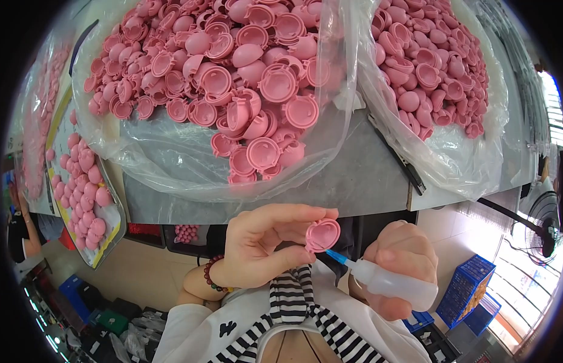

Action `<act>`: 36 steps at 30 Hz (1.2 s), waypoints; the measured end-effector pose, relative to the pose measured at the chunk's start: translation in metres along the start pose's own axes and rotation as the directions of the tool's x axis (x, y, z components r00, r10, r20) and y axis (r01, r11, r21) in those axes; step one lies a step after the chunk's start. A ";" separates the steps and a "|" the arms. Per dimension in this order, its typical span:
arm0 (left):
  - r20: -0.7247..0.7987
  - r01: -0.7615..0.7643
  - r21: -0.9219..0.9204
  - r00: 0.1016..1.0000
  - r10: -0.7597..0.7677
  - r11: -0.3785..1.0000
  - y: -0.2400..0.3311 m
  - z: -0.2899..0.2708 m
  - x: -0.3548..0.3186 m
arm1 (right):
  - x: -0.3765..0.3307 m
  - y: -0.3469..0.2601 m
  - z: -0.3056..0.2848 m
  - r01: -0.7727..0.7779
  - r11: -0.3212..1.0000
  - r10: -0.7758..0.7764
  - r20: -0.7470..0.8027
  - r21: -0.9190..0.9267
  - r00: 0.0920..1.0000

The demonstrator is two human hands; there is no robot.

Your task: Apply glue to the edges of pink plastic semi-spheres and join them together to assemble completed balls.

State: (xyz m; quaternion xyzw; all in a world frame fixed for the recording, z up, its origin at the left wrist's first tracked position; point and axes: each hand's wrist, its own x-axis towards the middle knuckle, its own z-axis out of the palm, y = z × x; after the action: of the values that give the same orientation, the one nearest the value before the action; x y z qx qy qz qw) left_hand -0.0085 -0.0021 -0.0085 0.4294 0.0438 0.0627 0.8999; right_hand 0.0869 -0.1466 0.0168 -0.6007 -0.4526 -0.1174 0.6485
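My left hand (pixel 260 245) pinches a small pink plastic half-shell (pixel 323 235) between thumb and fingers, its hollow side turned toward me. My right hand (pixel 402 260) is wrapped round a white squeeze bottle (pixel 397 284), tilted so that its blue nozzle tip (pixel 336 257) points at the shell's lower rim. The tip is at or very near the rim; I cannot tell if they touch. Whether any liquid comes out is too small to see. Both hands are in front of the table's near edge. Beyond them, a heap of similar pink half-shells (pixel 263 153) lies on a clear plastic bag.
A second clear bag (pixel 469 172) of pink pieces lies at the far right. Between the bags rests a black, tweezer-like tool (pixel 397 155) on the grey table (pixel 166 196). At left, a tray (pixel 115 233) carries pink rounded pieces. A black fan (pixel 544 224) and blue crates (pixel 466 281) stand at right.
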 end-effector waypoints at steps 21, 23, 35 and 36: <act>0.027 -0.167 0.269 0.986 0.166 0.949 0.006 0.000 0.005 | -0.002 0.004 0.003 0.034 0.990 -0.042 -0.053 -0.134 0.998; 0.064 -0.265 0.567 0.958 0.278 0.780 0.008 0.000 0.005 | -0.003 0.005 0.005 0.036 0.988 -0.046 -0.064 -0.148 0.997; 0.228 -0.099 -0.309 0.958 0.175 0.946 -0.002 -0.005 0.005 | 0.017 0.024 -0.096 -0.243 0.899 -0.058 -0.648 -0.365 0.759; 0.214 -0.113 -0.307 0.959 0.184 0.945 -0.004 -0.007 0.004 | 0.021 0.031 -0.127 -0.295 0.834 -0.058 -0.606 -0.467 0.794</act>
State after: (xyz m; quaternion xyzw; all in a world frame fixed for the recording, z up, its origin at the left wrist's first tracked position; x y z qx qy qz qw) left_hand -0.0048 0.0015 -0.0163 0.2983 -0.1076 0.0843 0.9446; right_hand 0.1768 -0.2428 0.0283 -0.7182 -0.1330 -0.3796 0.5678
